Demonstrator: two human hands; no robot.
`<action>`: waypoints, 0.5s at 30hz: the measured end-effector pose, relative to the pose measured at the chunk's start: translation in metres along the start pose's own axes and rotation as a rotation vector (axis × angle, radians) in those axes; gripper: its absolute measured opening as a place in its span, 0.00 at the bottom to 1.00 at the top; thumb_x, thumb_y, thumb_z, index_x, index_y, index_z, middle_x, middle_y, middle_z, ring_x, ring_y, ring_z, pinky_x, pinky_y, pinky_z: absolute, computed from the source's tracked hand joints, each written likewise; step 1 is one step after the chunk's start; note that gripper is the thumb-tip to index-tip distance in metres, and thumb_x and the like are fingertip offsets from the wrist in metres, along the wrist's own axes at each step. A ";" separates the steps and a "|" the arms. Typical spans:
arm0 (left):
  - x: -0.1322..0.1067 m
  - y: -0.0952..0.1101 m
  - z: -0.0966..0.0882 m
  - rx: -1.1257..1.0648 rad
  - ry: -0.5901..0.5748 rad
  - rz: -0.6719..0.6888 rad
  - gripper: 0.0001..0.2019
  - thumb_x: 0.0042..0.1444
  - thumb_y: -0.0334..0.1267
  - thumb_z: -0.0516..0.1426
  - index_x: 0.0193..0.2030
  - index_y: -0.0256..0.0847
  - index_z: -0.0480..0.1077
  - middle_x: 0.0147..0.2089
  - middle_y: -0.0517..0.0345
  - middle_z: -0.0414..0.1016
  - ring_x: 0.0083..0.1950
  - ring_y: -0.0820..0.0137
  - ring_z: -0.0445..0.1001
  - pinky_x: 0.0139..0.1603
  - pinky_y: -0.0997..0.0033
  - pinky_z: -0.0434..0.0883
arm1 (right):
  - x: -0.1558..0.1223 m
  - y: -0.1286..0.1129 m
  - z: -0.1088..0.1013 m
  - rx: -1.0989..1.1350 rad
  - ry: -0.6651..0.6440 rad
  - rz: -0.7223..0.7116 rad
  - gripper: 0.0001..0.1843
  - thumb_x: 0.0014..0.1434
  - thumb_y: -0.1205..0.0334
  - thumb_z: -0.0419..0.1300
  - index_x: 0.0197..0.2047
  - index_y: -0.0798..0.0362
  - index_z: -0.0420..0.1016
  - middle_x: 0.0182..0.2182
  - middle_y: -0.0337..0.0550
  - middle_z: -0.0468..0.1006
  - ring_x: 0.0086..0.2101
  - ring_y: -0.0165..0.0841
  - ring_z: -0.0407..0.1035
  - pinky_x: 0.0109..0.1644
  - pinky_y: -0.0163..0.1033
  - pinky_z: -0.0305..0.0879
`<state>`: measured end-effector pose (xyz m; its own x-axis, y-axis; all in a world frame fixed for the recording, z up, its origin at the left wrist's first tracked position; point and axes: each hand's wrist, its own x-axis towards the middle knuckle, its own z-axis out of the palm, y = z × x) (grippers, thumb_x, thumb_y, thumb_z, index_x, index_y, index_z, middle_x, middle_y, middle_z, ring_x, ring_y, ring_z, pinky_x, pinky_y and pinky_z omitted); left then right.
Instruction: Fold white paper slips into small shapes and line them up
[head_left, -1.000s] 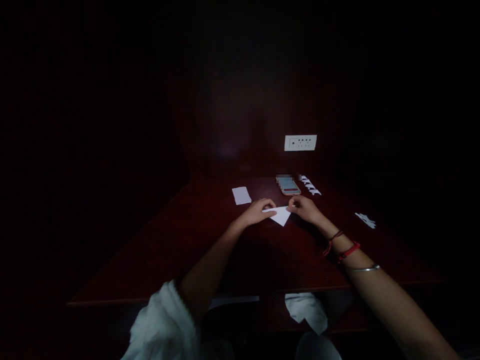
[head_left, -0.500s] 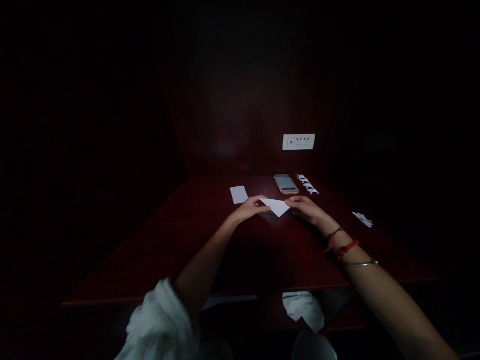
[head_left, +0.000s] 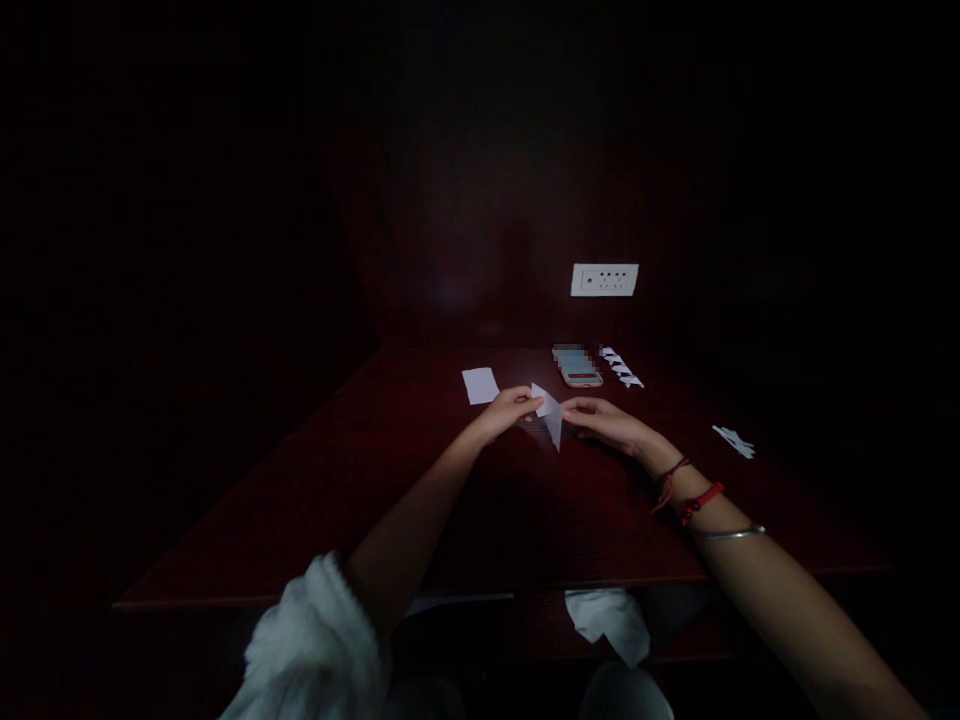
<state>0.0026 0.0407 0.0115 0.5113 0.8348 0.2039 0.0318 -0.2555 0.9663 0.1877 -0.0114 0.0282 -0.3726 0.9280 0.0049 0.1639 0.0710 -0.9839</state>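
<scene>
A small white folded paper triangle (head_left: 549, 413) is held just above the dark red table (head_left: 420, 500), between both hands. My left hand (head_left: 506, 410) pinches its left corner with thumb and fingers. My right hand (head_left: 604, 420) pinches its right side; red cords and a thin bangle circle that wrist. The paper is tilted, with one point hanging down.
A white paper slip (head_left: 480, 385) lies left of my hands. A phone (head_left: 580, 370) and a row of folded white paper pieces (head_left: 621, 368) lie behind them, more folded pieces (head_left: 733, 440) at the right. A white wall socket (head_left: 604, 279) is on the dark back panel.
The paper triangle went from lying flat under my fingers to being lifted and turned up on edge between both hands.
</scene>
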 end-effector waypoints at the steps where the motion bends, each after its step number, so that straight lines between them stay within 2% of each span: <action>1: 0.000 -0.001 -0.001 -0.014 0.006 -0.031 0.13 0.43 0.44 0.54 0.28 0.34 0.64 0.29 0.59 0.66 0.30 0.77 0.65 0.31 0.78 0.61 | 0.000 -0.001 0.001 0.008 -0.006 -0.019 0.16 0.43 0.56 0.57 0.36 0.53 0.67 0.32 0.39 0.69 0.30 0.24 0.62 0.29 0.28 0.56; 4: -0.001 -0.003 -0.002 -0.043 0.006 -0.119 0.14 0.45 0.45 0.53 0.33 0.35 0.65 0.32 0.57 0.68 0.32 0.76 0.66 0.30 0.79 0.61 | 0.002 -0.002 0.003 0.015 0.022 -0.111 0.18 0.41 0.59 0.59 0.39 0.53 0.65 0.32 0.38 0.69 0.29 0.24 0.62 0.30 0.29 0.57; 7: -0.001 -0.002 0.000 -0.023 0.011 -0.169 0.15 0.46 0.45 0.52 0.35 0.35 0.64 0.33 0.55 0.68 0.32 0.76 0.68 0.28 0.79 0.61 | 0.008 0.002 0.002 -0.045 0.153 -0.186 0.18 0.37 0.63 0.60 0.36 0.55 0.66 0.25 0.36 0.68 0.26 0.24 0.62 0.31 0.31 0.57; 10: 0.001 0.000 0.003 0.098 0.090 -0.201 0.14 0.48 0.46 0.51 0.32 0.35 0.64 0.33 0.55 0.68 0.30 0.75 0.68 0.25 0.80 0.61 | 0.013 0.006 0.001 -0.106 0.271 -0.191 0.15 0.38 0.63 0.59 0.33 0.56 0.66 0.21 0.35 0.67 0.23 0.24 0.60 0.30 0.31 0.57; 12: 0.003 0.001 0.004 0.192 0.198 -0.177 0.13 0.48 0.45 0.51 0.32 0.35 0.63 0.32 0.56 0.68 0.29 0.76 0.68 0.24 0.80 0.61 | 0.013 0.007 0.000 -0.118 0.290 -0.169 0.15 0.38 0.63 0.58 0.33 0.56 0.66 0.20 0.34 0.66 0.22 0.24 0.60 0.28 0.31 0.56; 15: 0.003 0.000 0.002 0.297 0.321 -0.030 0.14 0.44 0.44 0.54 0.36 0.37 0.62 0.31 0.58 0.67 0.29 0.76 0.66 0.28 0.78 0.62 | 0.012 0.006 -0.001 -0.092 0.282 -0.106 0.19 0.37 0.64 0.59 0.37 0.55 0.64 0.19 0.33 0.65 0.21 0.24 0.59 0.27 0.31 0.56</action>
<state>0.0057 0.0424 0.0121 0.2146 0.9414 0.2601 0.3122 -0.3185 0.8951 0.1851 0.0003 0.0229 -0.1260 0.9775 0.1691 0.2244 0.1941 -0.9550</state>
